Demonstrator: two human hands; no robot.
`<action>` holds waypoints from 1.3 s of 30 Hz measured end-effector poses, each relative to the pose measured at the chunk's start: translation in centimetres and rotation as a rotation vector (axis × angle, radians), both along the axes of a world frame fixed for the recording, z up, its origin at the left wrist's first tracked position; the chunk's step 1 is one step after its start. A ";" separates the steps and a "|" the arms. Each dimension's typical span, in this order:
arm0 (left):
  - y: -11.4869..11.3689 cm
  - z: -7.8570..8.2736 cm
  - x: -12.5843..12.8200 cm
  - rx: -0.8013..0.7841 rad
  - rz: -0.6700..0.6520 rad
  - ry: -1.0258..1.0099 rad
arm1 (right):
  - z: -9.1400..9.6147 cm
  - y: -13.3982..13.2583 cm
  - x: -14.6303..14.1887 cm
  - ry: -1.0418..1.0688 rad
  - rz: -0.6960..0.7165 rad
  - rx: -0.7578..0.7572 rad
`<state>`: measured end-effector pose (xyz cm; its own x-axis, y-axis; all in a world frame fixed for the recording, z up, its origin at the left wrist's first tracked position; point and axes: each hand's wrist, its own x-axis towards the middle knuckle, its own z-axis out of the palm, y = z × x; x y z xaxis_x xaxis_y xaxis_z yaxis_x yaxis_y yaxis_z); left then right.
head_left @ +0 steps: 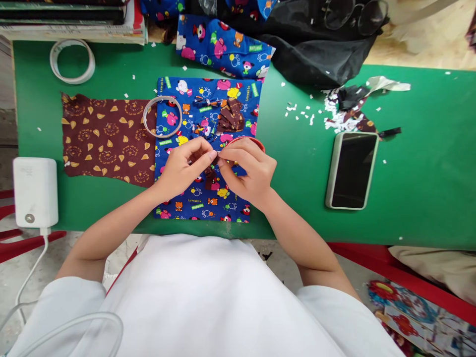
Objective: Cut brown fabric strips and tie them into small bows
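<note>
My left hand point(188, 166) is closed in a pinch on a brown cloth strip point(210, 177), which hangs below the fingers. My right hand point(248, 168) is also pinched, its fingertips meeting the left ones; whatever it grips is too small to make out. Both hands are over a blue cartoon-print cloth point(204, 208) spread flat. Just beyond them lie a pile of brown cloth pieces point(231, 116) and small blue printed scraps point(204, 128). A red-rimmed round object point(260, 144) is mostly hidden behind my right hand.
Left of the blue cloth lies a brown patterned cloth point(107, 139), overlapped by a tape roll point(146, 119). Another tape roll point(89, 69), a white power bank point(36, 193), a phone point(353, 171), paper scraps point(332, 111) and a black bag point(316, 54) are on the green table point(297, 213).
</note>
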<state>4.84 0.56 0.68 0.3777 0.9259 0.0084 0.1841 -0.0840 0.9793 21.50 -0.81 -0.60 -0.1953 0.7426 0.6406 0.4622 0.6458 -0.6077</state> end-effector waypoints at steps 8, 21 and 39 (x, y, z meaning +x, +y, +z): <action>0.0 0.0 0.0 0.039 0.013 0.003 | 0.5 -0.1 -0.1 -0.002 -0.023 -0.139; 0.0 0.3 0.0 0.244 0.035 0.188 | 0.5 -0.2 0.1 -0.049 -0.032 -0.107; 0.1 0.7 -0.4 0.397 -0.102 0.432 | 0.2 0.1 0.3 -0.186 0.034 -0.029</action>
